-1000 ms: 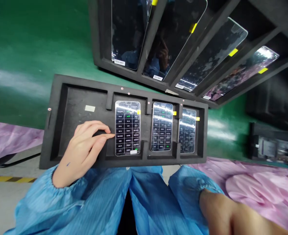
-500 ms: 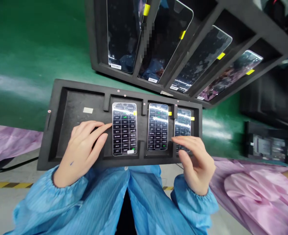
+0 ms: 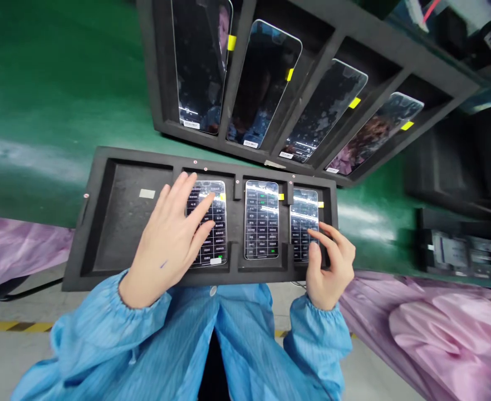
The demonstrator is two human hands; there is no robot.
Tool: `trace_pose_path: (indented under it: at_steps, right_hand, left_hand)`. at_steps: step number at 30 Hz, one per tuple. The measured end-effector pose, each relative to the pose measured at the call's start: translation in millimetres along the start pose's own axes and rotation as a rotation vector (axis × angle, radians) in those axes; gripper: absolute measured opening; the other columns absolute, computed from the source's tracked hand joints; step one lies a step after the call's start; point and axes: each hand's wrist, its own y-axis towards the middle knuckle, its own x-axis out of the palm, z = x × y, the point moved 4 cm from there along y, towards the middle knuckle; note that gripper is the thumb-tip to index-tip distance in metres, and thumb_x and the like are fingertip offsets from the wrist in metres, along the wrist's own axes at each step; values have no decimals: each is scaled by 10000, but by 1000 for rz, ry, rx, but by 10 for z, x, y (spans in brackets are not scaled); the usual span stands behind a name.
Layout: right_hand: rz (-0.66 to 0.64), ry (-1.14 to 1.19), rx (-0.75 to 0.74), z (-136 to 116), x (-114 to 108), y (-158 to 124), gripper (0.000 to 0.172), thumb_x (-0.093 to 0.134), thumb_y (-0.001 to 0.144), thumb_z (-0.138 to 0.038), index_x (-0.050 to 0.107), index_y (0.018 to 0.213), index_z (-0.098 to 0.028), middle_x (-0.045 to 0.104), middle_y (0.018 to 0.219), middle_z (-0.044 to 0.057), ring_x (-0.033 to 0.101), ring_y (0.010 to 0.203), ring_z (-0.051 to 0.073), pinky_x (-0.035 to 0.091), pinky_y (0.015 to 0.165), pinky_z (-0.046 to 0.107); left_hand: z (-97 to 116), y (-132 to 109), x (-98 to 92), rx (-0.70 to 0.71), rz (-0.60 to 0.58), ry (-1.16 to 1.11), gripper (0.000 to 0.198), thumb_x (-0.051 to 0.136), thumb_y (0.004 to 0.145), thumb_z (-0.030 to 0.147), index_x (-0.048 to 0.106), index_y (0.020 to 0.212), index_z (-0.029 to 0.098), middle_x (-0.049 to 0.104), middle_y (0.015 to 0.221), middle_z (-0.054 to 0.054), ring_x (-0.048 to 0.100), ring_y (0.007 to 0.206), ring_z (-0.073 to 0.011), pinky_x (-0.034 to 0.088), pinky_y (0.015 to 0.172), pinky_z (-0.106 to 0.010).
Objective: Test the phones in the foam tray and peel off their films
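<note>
**Q:** Where is the open room?
**A:** Left of the left hand (image 3: pixel 170 239), 1 wide compartment (image 3: pixel 124 234) of the black foam tray (image 3: pixel 80 245) holds only a small white label (image 3: pixel 147 193). The tray's near rim runs just under both wrists.

**Q:** What do the hands grip?
**A:** Nothing. The left hand lies open, fingers spread flat on the lit left phone (image 3: pixel 217 245) beneath it. The right hand (image 3: pixel 331 264) is loosely curled, its index fingertip on the screen of the right phone (image 3: pixel 303 214), in the tray's end slot.

**Q:** And between them?
**A:** The middle phone (image 3: pixel 261 219), lit and untouched, in its own slot. Beyond the fingertips, a 2nd tray (image 3: pixel 156 83) tilts up with 4 dark phones (image 3: pixel 199 61), 1 per slot.
</note>
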Motion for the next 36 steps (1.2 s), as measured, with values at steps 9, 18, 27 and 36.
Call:
trace_pose_path:
  at_steps: [9,18,27,36]
  right_hand:
    - [118,2,2,128,82,-98,177,569,902,-201,715,990,-243,682,1148,70,600,1093,268,491,930,506]
    - [144,44,9,123,92,-114,175,585,893,-175,722,973,-248,683,1143,57,596,1077,252,474,938,483]
    - [152,39,6,124,93,-125,170,595,886,-159,724,958,-245,685,1140,48,594,1080,237,480,937,449]
    - [170,42,-21,89,63,-109,155,601,885,-159,724,944,-233,689,1127,50,598,1070,230,488,921,440]
  left_hand:
    - [-111,-64,-2,-87,75,-21,474,362,977,335,388,1436,220,108,1631,-134,57,1535,-318,146,1231,-663]
    - [-70,-53,109,-70,10,60,445,385,974,352,456,1397,233,47,1642,-114,30,1532,-340,132,1215,-676]
    - [26,32,171,-19,-18,111,486,374,977,407,395,1445,274,25,1644,-109,30,1535,-323,151,1214,-659]
    - [-38,-66,-4,-144,114,-18,509,320,985,394,314,1483,289,59,1644,-61,51,1537,-296,98,1257,-586]
